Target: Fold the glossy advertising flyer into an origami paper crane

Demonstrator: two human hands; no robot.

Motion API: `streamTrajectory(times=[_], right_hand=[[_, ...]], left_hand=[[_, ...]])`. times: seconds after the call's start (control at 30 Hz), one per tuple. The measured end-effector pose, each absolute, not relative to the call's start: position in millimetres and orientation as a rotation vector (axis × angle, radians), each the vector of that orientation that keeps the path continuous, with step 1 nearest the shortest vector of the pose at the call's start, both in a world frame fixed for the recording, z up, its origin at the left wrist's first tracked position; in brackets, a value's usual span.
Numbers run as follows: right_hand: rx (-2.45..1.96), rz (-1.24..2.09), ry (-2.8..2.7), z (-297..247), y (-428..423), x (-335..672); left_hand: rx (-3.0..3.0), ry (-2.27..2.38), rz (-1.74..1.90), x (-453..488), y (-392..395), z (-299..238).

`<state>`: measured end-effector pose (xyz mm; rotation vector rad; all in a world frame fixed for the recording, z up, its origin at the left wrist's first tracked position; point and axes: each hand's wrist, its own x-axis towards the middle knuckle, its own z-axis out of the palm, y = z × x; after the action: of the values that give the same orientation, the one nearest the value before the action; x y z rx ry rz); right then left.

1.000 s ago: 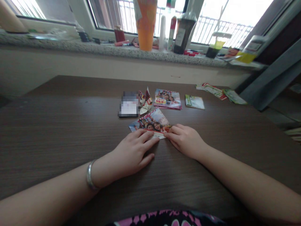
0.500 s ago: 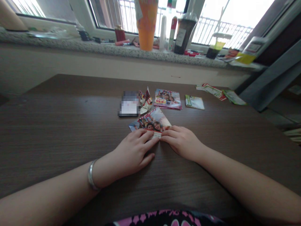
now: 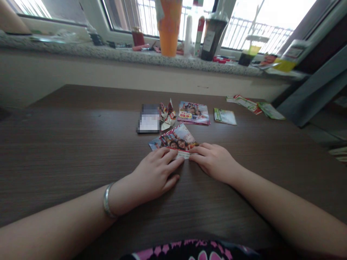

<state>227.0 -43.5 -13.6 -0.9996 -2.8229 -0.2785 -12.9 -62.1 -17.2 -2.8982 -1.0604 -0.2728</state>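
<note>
A printed paper sheet (image 3: 180, 139), folded into a roughly triangular shape with a photo of smiling people, lies on the table in front of me. Along its near edge runs a narrow white strip. My left hand (image 3: 155, 171) rests on the near left part of the paper with fingers spread and palm down; a silver bangle circles that wrist. At the near right corner, my right hand (image 3: 215, 162) presses its outstretched fingertips on the strip. Its thumb is hidden beneath the hand.
Just beyond the paper are a blurred-out phone-like object (image 3: 149, 119), a crumpled folded paper piece (image 3: 168, 117), a stack of printed leaflets (image 3: 193, 112) and a small green-white paper stack (image 3: 225, 116). Paper strips (image 3: 246, 104) lie at the far right. Cups, including an orange one (image 3: 169, 32), line the windowsill.
My right hand has slid slightly to the right along the near edge, showing more of the white strip between the hands. The left hand stays almost where it was.
</note>
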Motion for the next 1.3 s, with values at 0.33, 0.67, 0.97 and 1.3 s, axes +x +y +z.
streamTrajectory(times=[0.33, 0.67, 0.97, 1.3], right_hand=[[-1.159, -0.295, -2.861, -7.5, -45.4, 235.8], [-1.225, -0.293, -2.897, -4.4, -41.7, 241.7], [-1.255, -0.148, -2.977, 1.7, -37.9, 248.6], [-1.175, -0.246, -2.982, 0.7, -37.4, 251.0]], left_hand=[[-2.916, -1.075, -0.244, -14.2, -62.2, -17.8], [-2.940, -1.098, -0.217, -17.3, -62.1, -21.6], [-2.931, -1.083, -0.202, -18.3, -60.8, -24.7], [-2.919, -1.073, -0.232, -19.9, -61.2, -26.2]])
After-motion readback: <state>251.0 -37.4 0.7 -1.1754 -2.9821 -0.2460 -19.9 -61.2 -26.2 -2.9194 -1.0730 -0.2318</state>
